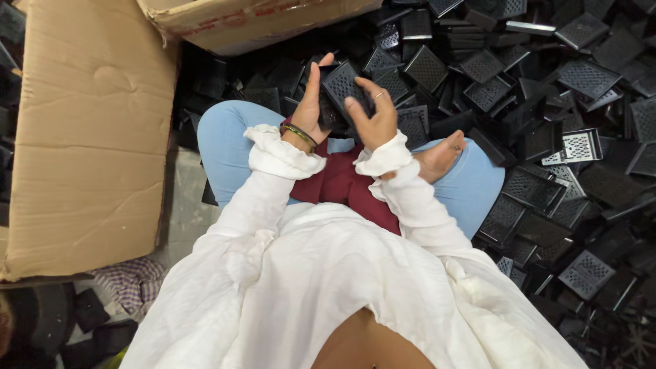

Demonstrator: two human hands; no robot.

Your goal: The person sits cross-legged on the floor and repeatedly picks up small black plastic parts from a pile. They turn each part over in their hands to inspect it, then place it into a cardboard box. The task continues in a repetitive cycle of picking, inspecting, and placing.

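Fingers of the left hand and right hand are clamped on one black perforated plate, held tilted between them above the lap. Just beyond the plate, and spreading far to its right, lies a heap of similar black plates. Left of the plate stands a large cardboard box; a second box sits above it

- The single head camera is looking steeply down from above the seated person's lap, close to the hands.
- It is facing twelve o'clock, taking in a cardboard box at nine o'clock.
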